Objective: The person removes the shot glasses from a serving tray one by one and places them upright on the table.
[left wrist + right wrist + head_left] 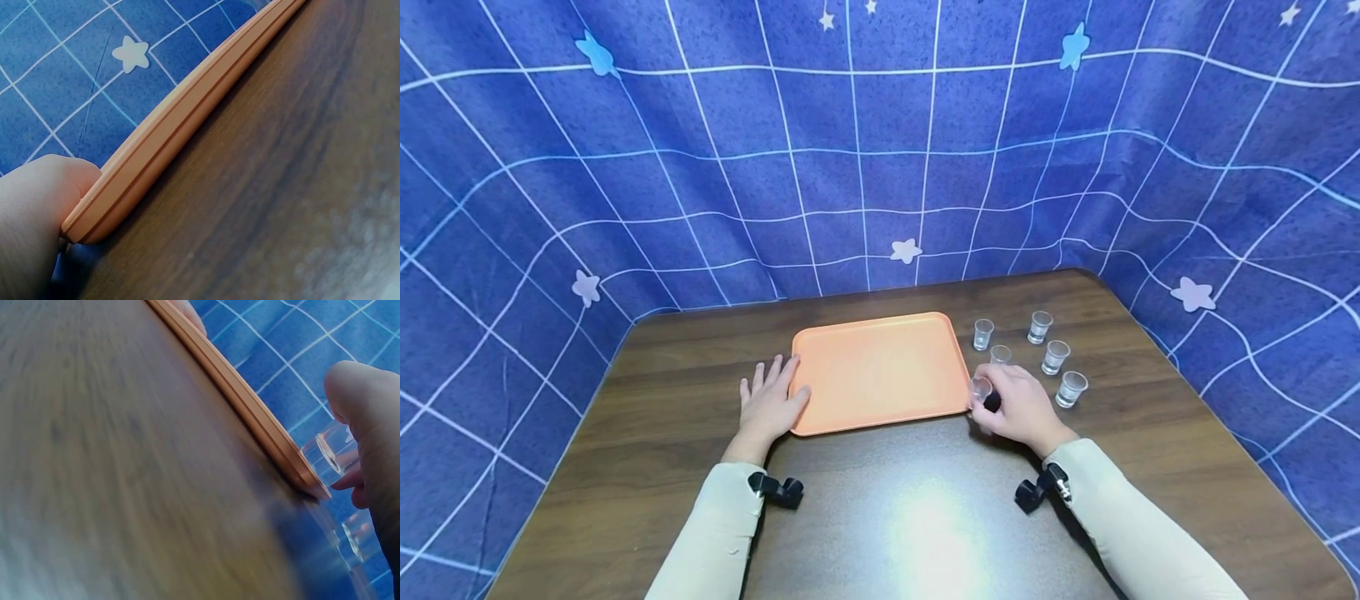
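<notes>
An orange rectangular tray (880, 367) lies flat on the wooden table, its inside bare. At its left end rests my left hand (767, 404), fingers spread, with the thumb over the rim; the left wrist view shows that thumb (69, 172) at the tray's corner. My right hand (1018, 404) pinches a small clear shot glass (981, 388) between thumb and fingers at the tray's right front corner. In the right wrist view this shot glass (334, 450) is tilted, close against the tray's rim. A second glass (1000, 355) stands just behind that hand, partly covered by it.
More clear shot glasses stand to the right of the tray: one near its back corner (982, 334), and others further right, at the back (1040, 327), middle (1055, 357) and front (1071, 389). A blue patterned curtain (880, 183) surrounds the table's (685, 467) back and sides.
</notes>
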`<state>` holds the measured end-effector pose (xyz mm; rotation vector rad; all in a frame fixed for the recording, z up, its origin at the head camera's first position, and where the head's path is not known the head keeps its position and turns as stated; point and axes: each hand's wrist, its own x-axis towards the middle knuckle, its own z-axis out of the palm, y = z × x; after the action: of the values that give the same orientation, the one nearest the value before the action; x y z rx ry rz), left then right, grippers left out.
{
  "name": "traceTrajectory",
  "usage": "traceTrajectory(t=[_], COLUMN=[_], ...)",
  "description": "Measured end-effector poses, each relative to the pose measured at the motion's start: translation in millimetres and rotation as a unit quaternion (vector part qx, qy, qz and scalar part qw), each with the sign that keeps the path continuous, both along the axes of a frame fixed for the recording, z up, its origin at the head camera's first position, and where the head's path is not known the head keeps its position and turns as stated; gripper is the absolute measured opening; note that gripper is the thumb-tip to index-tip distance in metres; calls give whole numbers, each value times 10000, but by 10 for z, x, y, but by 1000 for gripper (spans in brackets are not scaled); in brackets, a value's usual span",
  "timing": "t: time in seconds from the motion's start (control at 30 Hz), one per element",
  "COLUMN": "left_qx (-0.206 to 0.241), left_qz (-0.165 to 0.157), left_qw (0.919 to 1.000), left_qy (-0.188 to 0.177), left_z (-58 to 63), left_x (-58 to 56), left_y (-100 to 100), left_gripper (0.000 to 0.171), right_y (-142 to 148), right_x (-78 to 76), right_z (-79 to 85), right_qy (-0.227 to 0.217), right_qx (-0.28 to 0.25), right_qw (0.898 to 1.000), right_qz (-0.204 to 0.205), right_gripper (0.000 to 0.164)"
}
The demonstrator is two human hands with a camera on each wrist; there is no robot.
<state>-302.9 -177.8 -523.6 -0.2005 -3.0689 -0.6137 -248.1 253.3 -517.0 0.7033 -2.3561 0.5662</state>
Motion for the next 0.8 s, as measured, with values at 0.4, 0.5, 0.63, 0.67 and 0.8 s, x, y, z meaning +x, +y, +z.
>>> traceTrajectory(t=[0.4, 0.5, 0.63, 0.67, 0.8], left_qx=[0, 14, 50, 53, 47], left_qz=[-6, -19, -29, -31, -18], left_qw=[10000, 10000, 10000, 10000, 10000], left_qy=[48, 61, 46, 39, 7], left_z=[-23, -25, -19, -18, -20], left_x=[-24, -30, -24, -22, -15], left_y=[-15, -15, -13, -13, -17], left_gripper=[69, 69, 69, 69, 69], right_y=[238, 264, 282, 285, 289], right_x=[96, 115, 117, 114, 110], right_z=[0, 2, -1, -3, -8], right_qy=[-289, -529, -751, -786, -915], right_qx=[231, 278, 310, 307, 216], right_qw=[9983, 9968, 9945, 9940, 9928], right_qz=[-457, -535, -664, -694, -746], right_gripper=[47, 47, 45, 44, 43])
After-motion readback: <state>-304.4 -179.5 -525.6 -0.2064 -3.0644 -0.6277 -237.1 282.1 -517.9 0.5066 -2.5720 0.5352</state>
